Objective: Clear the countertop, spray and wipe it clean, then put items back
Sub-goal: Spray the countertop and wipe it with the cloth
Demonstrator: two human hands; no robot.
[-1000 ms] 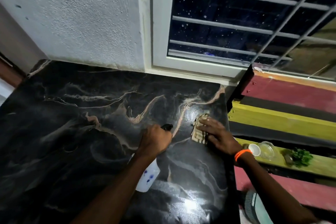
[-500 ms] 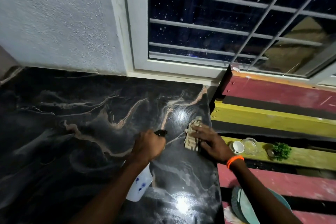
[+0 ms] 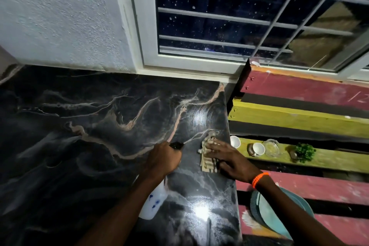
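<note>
The black marble countertop [image 3: 83, 146] with pale veins fills the left and middle of the view. My left hand [image 3: 162, 159] grips a white spray bottle [image 3: 153, 202] with blue marks; its dark nozzle [image 3: 176, 145] points away from me. My right hand [image 3: 229, 161], with an orange band on the wrist, presses flat on a beige striped cloth [image 3: 207, 163] near the counter's right edge. The cloth is partly hidden under my fingers.
To the right stand painted wooden slats in red and yellow [image 3: 299, 118]. On a yellow slat sit two white cups [image 3: 258, 149], a glass dish [image 3: 271, 147] and a small green plant [image 3: 304, 152]. A teal plate [image 3: 267, 213] lies lower right. A barred window [image 3: 229, 16] is behind.
My right hand has drawn the cloth toward me along the counter's right edge. The view has shifted right, showing more of the slats. My left hand keeps hold of the bottle.
</note>
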